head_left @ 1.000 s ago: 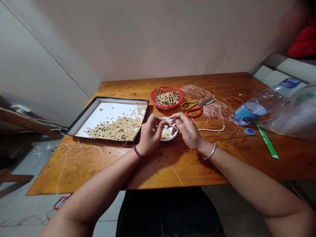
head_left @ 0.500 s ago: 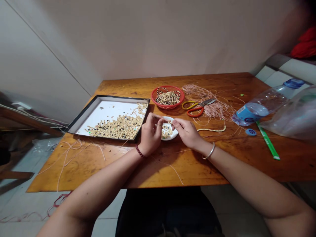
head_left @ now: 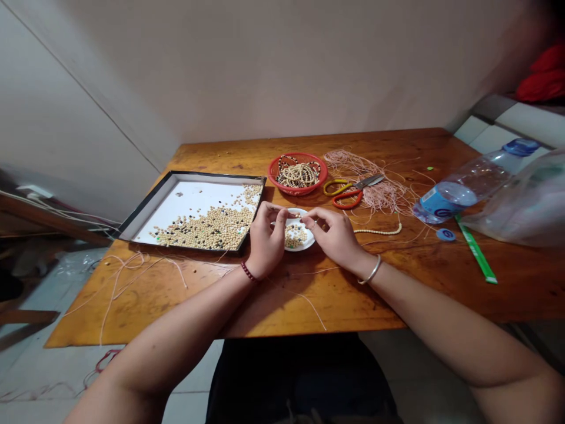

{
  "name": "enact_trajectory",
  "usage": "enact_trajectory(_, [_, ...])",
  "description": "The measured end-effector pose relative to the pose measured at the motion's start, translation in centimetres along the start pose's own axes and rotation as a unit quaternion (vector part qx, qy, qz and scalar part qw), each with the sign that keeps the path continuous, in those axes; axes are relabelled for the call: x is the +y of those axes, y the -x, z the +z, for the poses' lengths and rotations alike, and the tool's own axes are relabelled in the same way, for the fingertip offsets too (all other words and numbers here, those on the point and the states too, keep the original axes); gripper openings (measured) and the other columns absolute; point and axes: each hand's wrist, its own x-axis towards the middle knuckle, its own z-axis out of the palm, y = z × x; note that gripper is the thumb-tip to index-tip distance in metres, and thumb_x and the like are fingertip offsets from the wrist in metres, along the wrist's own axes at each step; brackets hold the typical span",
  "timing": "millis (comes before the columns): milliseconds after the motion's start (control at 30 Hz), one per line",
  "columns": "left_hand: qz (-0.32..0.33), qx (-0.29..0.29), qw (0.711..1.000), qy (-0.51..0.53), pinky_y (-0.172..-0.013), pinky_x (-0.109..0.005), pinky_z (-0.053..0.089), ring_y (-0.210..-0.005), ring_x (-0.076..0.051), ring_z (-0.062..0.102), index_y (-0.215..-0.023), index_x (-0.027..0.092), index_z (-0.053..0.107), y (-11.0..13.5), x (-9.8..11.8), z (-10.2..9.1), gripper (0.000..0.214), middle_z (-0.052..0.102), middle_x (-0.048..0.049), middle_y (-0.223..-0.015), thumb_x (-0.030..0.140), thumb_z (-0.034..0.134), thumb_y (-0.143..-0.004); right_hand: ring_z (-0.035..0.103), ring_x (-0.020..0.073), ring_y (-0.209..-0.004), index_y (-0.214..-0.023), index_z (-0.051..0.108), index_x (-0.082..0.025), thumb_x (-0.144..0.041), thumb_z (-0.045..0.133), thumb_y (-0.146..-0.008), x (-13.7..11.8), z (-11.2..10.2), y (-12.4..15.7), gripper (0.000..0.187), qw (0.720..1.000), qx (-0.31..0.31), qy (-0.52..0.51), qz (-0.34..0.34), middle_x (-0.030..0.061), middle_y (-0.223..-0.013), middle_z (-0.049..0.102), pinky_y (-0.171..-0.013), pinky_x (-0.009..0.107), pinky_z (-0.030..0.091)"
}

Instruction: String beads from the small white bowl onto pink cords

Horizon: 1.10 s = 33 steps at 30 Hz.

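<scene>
My left hand and my right hand meet over a small white dish of tan beads on the wooden table. Both hands are pinched, fingertips almost touching above the dish. What they pinch is too small to make out; a thin cord trails from under the hands toward the table's front edge. A short strung row of beads lies just right of my right hand. A dark red bead bracelet sits on my left wrist, a silver bangle on my right.
A black-rimmed tray of loose tan beads lies at the left. Behind the dish are a red basket of bead strands, orange-handled scissors and a pile of pink cord. A plastic bottle, blue cap and green strip lie at right.
Both hands have shifted slightly lower and closer to the dish, staying pinched together. Nothing else on the table has moved.
</scene>
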Motion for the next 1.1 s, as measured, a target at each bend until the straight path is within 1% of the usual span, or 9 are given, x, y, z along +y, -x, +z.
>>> enact_trajectory(133, [-0.003, 0.011, 1.000, -0.007, -0.062, -0.025, 0.051, -0.075, -0.013, 0.066, -0.086, 0.019, 0.048, -0.2, -0.1, -0.2, 0.018, 0.067, -0.0041, -0.080, 0.036, 0.050, -0.093, 0.057, 0.0161, -0.062, -0.071, 0.063, -0.018, -0.047, 0.038, -0.095, 0.2, -0.1, 0.0, 0.045, 1.000, -0.011, 0.007, 0.014, 0.0051, -0.067, 0.065, -0.059, 0.027, 0.036])
enact_trajectory(400, [0.001, 0.042, 0.999, -0.008, -0.063, -0.024, 0.049, -0.071, -0.012, 0.064, -0.087, 0.020, 0.046, -0.9, -0.3, -0.8, 0.016, 0.066, -0.0026, -0.078, 0.035, 0.047, -0.094, 0.061, 0.0182, -0.065, -0.078, 0.067, -0.018, -0.052, 0.037, -0.093, 1.7, -0.1, -0.3, 0.048, 0.997, -0.003, -0.027, 0.071, 0.0070, -0.072, 0.067, -0.059, 0.028, 0.043])
enact_trajectory(500, [0.016, 0.013, 1.000, -0.019, -0.060, -0.023, 0.047, -0.066, -0.010, 0.061, -0.088, 0.020, 0.045, -0.7, 0.1, -0.9, 0.014, 0.066, -0.0024, -0.077, 0.032, 0.047, -0.095, 0.065, 0.0205, -0.070, -0.081, 0.070, -0.018, -0.055, 0.034, -0.093, 1.5, -0.4, -0.3, 0.053, 0.994, 0.008, -0.061, 0.089, 0.0093, -0.076, 0.070, -0.064, 0.031, 0.048])
enact_trajectory(633, [0.042, -0.051, 0.998, 0.000, -0.061, -0.023, 0.047, -0.067, -0.010, 0.061, -0.091, 0.020, 0.044, -0.2, 0.6, -1.0, 0.010, 0.065, -0.0024, -0.077, 0.029, 0.046, -0.095, 0.066, 0.0217, -0.079, -0.090, 0.069, -0.018, -0.056, 0.035, -0.093, 0.3, -0.8, -0.2, 0.052, 0.986, 0.043, -0.146, 0.067, 0.0094, -0.081, 0.070, -0.075, 0.034, 0.051])
enact_trajectory(733, [0.065, -0.071, 0.995, -0.022, -0.057, -0.022, 0.045, -0.063, -0.010, 0.059, -0.093, 0.019, 0.045, 0.1, 1.0, -1.2, 0.008, 0.063, -0.0016, -0.076, 0.027, 0.046, -0.095, 0.065, 0.0184, -0.073, -0.106, 0.062, -0.019, -0.056, 0.038, -0.092, -0.5, -0.7, 0.0, 0.047, 0.968, -0.029, -0.241, 0.059, 0.0078, -0.090, 0.068, -0.068, 0.032, 0.052])
enact_trajectory(833, [0.090, -0.074, 0.992, -0.055, -0.056, -0.022, 0.043, -0.061, -0.010, 0.058, -0.093, 0.019, 0.045, 0.2, 1.1, -1.4, 0.007, 0.061, -0.0009, -0.074, 0.026, 0.046, -0.094, 0.055, 0.0120, -0.053, -0.112, 0.054, -0.021, -0.057, 0.038, -0.091, -0.9, -0.4, 0.2, 0.045, 0.946, -0.121, -0.287, 0.088, 0.0028, -0.079, 0.064, -0.053, 0.026, 0.046])
enact_trajectory(933, [0.096, -0.072, 0.990, -0.073, -0.052, -0.020, 0.041, -0.056, -0.009, 0.056, -0.093, 0.019, 0.044, 0.3, 1.1, -1.5, 0.006, 0.058, 0.0016, -0.068, 0.025, 0.044, -0.095, 0.043, 0.0094, -0.048, -0.100, 0.054, -0.020, -0.057, 0.038, -0.091, -0.9, 0.0, 0.1, 0.041, 0.945, -0.133, -0.279, 0.106, -0.0023, -0.064, 0.053, -0.049, 0.022, 0.037])
enact_trajectory(1033, [0.092, -0.074, 0.990, -0.081, -0.052, -0.020, 0.041, -0.055, -0.009, 0.055, -0.094, 0.019, 0.044, 0.3, 1.0, -1.5, 0.006, 0.058, 0.0024, -0.066, 0.026, 0.044, -0.095, 0.045, 0.0111, -0.060, -0.081, 0.055, -0.018, -0.055, 0.046, -0.089, -0.7, 0.2, -0.2, 0.039, 0.963, -0.123, -0.227, 0.078, -0.0004, -0.067, 0.052, -0.056, 0.023, 0.037])
enact_trajectory(1100, [0.086, -0.066, 0.990, -0.089, -0.053, -0.020, 0.040, -0.055, -0.009, 0.056, -0.095, 0.019, 0.044, 0.3, 0.9, -1.6, 0.007, 0.059, 0.0024, -0.065, 0.027, 0.045, -0.094, 0.045, 0.0120, -0.063, -0.074, 0.055, -0.017, -0.053, 0.047, -0.089, -0.5, 0.3, -0.3, 0.040, 0.971, -0.128, -0.190, 0.066, 0.0006, -0.068, 0.052, -0.058, 0.024, 0.035])
